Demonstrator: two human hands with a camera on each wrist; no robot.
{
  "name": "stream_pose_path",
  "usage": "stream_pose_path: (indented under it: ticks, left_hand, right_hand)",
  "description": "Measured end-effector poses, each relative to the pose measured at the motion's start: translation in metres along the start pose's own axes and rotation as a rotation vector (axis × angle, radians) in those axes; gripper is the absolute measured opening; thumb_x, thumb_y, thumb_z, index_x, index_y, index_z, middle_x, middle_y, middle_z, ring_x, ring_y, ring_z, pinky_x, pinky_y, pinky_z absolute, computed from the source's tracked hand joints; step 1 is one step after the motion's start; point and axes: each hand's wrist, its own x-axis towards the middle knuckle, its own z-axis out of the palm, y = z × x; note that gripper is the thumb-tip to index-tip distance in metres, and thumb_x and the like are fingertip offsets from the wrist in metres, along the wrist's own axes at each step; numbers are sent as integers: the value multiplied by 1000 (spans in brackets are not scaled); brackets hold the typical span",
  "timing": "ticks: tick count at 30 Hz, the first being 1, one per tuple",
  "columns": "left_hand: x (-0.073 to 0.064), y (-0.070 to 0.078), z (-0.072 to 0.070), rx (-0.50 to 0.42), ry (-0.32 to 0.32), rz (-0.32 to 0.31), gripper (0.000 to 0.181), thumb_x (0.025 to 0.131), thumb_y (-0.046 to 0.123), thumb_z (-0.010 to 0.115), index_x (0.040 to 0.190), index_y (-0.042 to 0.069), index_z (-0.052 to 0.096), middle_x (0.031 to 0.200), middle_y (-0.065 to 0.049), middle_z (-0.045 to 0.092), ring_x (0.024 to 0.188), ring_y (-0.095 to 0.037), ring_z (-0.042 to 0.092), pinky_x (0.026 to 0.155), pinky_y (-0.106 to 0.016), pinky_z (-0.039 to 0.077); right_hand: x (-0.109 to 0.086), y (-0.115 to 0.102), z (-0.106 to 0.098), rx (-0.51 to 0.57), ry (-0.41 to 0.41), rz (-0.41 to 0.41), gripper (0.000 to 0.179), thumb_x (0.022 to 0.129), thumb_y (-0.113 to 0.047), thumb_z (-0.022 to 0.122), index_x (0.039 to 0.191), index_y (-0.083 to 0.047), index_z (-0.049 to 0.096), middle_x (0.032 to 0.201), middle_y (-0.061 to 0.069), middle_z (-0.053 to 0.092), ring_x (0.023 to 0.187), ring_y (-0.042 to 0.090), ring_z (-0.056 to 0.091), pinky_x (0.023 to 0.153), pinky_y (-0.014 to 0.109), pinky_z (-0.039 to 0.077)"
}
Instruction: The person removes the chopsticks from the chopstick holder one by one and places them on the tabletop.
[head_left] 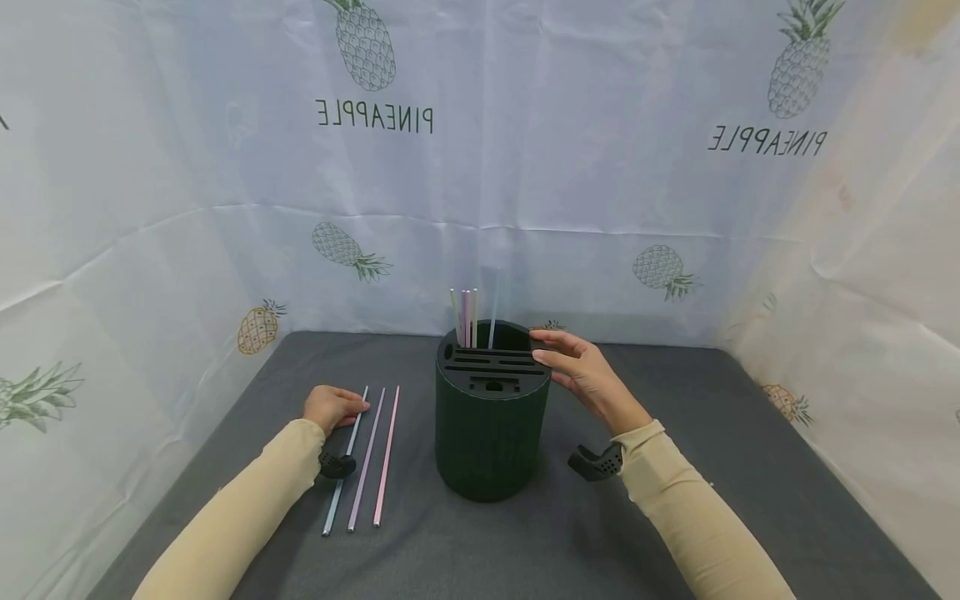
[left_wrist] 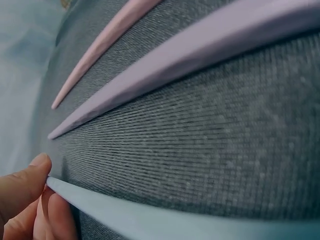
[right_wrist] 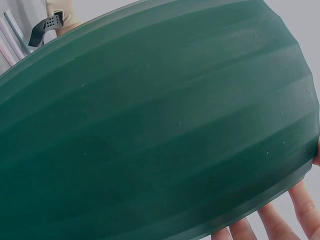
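Observation:
On the left, my left hand (head_left: 335,408) pinches a light blue chopstick (head_left: 332,512) by its thin far end, between thumb and fingers. The chopstick lies along the dark cloth in the head view. Beside it are a purple chopstick (head_left: 365,467) and a pink chopstick (head_left: 386,467), roughly parallel. At the centre stands a dark green utensil holder (head_left: 487,442) with a slotted black top. My right hand (head_left: 588,383) holds its upper rim from the right, fingers spread along the wall. Several pastel chopsticks (head_left: 474,321) stand upright in the holder's rear opening.
A dark grey cloth (head_left: 600,542) covers the table. White curtains (head_left: 585,167) printed with pineapples hang behind and on both sides. A black wrist mount (head_left: 596,462) sits under the right wrist, another (head_left: 337,465) by the left, over the blue chopstick.

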Motion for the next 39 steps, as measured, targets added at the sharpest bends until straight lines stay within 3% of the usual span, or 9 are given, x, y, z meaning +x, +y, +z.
stream_pose_path:
  ticks: [17,22,26,29,32,39]
  left_hand:
    - [-2,0,3,136,44,-3,30,74,1,80,99,-11,69,92,-20,67,52,-4,56,50,-18,54]
    - [-3,2,0,71,23,-16,33,76,0,78,104,-12,67,93,-17,67,56,-3,59,53,-20,55]
    - [-10,9,-3,-44,-18,-24,40,84,1,72,119,-13,59,106,-20,67,70,-5,64,68,-26,60]
    - [-18,25,-4,-116,-70,-14,47,91,7,66,133,-8,51,126,-22,59,95,-15,67,89,-33,57]
    - [-26,53,-6,-206,-134,11,51,96,13,62,142,0,45,140,-18,49,115,-18,60,101,-34,49]
    - [-55,137,-9,-454,-292,182,46,97,13,60,140,7,44,124,2,49,103,-5,58,93,-18,51]
  right_hand:
    - [1,0,2,16,8,10,55,92,-24,68,142,-12,48,153,4,32,140,27,34,117,54,26]
    - [1,0,1,13,13,9,54,93,-23,67,142,-11,48,153,6,32,140,27,34,117,54,26]
    - [1,-1,1,17,8,6,55,93,-23,66,143,-11,47,153,6,30,141,28,33,117,54,26]
    - [1,-1,1,17,10,7,54,93,-24,67,142,-12,47,154,6,30,141,28,33,117,54,26]
    - [1,-1,0,17,16,11,53,92,-25,67,141,-13,49,154,5,30,141,27,32,117,54,26]
    - [1,0,0,21,3,5,54,93,-24,66,142,-12,47,154,6,29,142,28,32,116,54,26]
